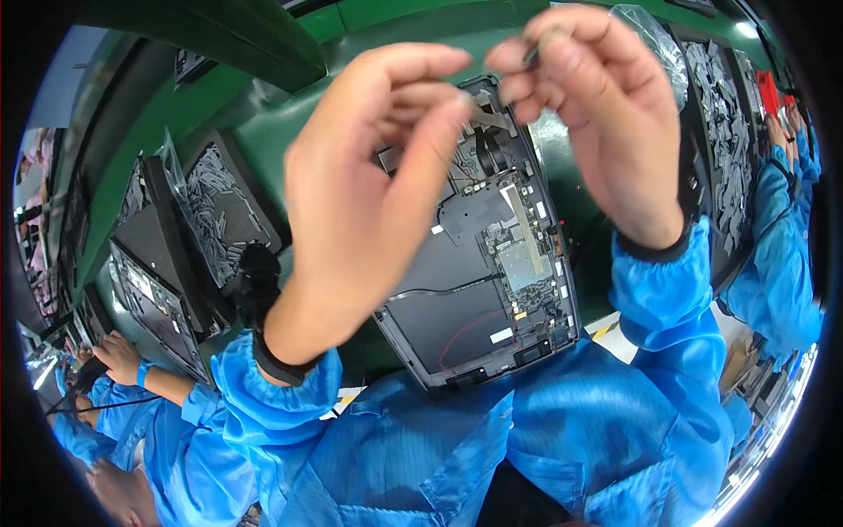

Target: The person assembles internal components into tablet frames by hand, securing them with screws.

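Note:
In front of me on the bench lies an opened flat electronic device, its dark casing (pixel 448 329) exposed, with a circuit board (pixel 522 263) along its right side and a thin cable across the middle. My left hand (pixel 347 193) hovers over the casing's left part and far end, thumb and curved fingers apart, holding nothing. Above the far right corner, my right hand (pixel 606 114) pinches a small dark piece (pixel 533 54) between thumb and fingers; blur hides its kind. Both hands are raised off the device, and the left one covers part of it.
A tray of grey strips (pixel 215 198) stands to the left, a longer one with grey pieces (pixel 720 132) to the right. Clear plastic (pixel 654 44) lies far right. Another opened device (pixel 154 290) is at left. Co-workers' hands (pixel 118 358) and sleeves (pixel 768 263) flank the green bench (pixel 290 114).

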Tool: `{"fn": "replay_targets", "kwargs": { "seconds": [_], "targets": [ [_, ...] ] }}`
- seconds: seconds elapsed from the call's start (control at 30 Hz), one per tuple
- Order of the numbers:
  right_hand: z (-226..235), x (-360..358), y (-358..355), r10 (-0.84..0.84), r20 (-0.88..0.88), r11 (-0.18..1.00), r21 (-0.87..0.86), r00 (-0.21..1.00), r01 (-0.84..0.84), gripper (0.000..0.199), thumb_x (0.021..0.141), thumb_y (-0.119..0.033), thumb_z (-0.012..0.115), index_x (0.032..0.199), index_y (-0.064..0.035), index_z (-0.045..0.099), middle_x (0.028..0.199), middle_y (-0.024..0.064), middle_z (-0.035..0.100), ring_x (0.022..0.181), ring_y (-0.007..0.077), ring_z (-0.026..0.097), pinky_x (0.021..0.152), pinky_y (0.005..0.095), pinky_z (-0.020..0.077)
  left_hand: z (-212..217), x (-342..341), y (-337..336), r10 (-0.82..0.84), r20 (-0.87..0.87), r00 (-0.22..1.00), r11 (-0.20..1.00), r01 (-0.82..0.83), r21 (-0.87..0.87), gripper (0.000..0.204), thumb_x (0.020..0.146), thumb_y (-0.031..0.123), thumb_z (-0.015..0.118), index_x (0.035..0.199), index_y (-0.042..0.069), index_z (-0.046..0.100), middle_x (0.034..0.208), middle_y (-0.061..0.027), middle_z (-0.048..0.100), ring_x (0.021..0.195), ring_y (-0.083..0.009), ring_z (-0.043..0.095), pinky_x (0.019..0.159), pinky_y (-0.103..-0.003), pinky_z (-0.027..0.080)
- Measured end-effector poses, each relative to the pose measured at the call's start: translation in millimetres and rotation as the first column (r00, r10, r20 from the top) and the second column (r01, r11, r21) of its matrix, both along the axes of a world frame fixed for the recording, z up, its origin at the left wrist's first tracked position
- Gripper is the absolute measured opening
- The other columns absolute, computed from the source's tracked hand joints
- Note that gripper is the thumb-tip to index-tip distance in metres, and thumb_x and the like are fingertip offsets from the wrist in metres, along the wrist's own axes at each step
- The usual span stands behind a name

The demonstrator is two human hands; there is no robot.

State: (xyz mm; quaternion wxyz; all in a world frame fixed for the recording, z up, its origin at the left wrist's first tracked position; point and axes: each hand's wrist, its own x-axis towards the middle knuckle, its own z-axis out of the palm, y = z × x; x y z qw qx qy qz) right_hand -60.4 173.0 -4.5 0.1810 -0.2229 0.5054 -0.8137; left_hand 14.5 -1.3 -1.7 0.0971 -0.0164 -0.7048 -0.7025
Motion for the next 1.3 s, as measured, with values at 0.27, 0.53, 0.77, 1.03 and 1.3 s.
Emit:
{"fn": "replay_targets", "kwargs": {
  "seconds": [0.27,0.53,0.77,1.03,1.3],
  "targets": [
    [-7,-23,10,0.053,-0.601,0.764,0.538,0.797,0.355,0.012,0.085,-0.002,0.068,0.097,0.0008,0.071,0.097,0.0074,0.07,0.082,0.0152,0.065,0.072,0.0242,0.0507,-25,-22,-27,-0.023,-0.114,0.993,0.638,-0.073,-0.767,0.016,0.087,0.006,0.066,0.102,0.0,0.069,0.098,-0.0108,0.071,0.088,-0.0162,0.065,0.079,-0.028,0.05],
    [-19,-30,0,0.341,-0.884,0.689,0.467,0.321,0.555,0.011,0.071,-0.005,0.071,0.079,-0.0043,0.064,0.079,0.0091,0.058,0.076,0.0258,0.058,0.065,0.0352,0.0482,-33,-27,-19,0.012,-0.002,1.0,0.755,-0.01,-0.655,0.015,0.085,0.006,0.067,0.099,0.001,0.072,0.092,-0.0108,0.073,0.084,-0.017,0.068,0.077,-0.027,0.052],
    [-13,-29,-9,0.357,-0.895,0.654,0.444,0.268,0.613,0.009,0.073,-0.012,0.063,0.072,-0.0061,0.057,0.075,0.0077,0.052,0.076,0.0267,0.056,0.065,0.0379,0.0478,-33,-29,-17,-0.008,-0.063,0.998,0.756,-0.035,-0.653,0.014,0.082,0.004,0.071,0.095,0.001,0.072,0.09,-0.0103,0.072,0.08,-0.0167,0.068,0.074,-0.027,0.052],
    [-22,-61,-2,0.459,-0.763,0.732,0.616,0.456,0.293,0.007,0.081,-0.006,0.069,0.087,-0.0025,0.067,0.078,0.0097,0.064,0.073,0.0266,0.062,0.066,0.0361,0.0496,-37,-30,-14,-0.014,-0.16,0.987,0.65,-0.113,-0.751,0.009,0.08,0.004,0.072,0.088,0.0,0.071,0.083,-0.0113,0.071,0.074,-0.02,0.068,0.069,-0.029,0.052],
    [-13,-51,-5,0.65,-0.759,0.632,0.558,0.024,0.537,0.02,0.067,-0.009,0.06,0.085,-0.0014,0.062,0.078,0.0064,0.056,0.078,0.0243,0.058,0.067,0.034,0.0504,-51,-28,-16,-0.169,-0.431,0.886,0.471,-0.312,-0.825,0.015,0.073,0.001,0.069,0.089,0.001,0.067,0.087,-0.0098,0.067,0.078,-0.0257,0.064,0.071,-0.033,0.052]
  ]
}}
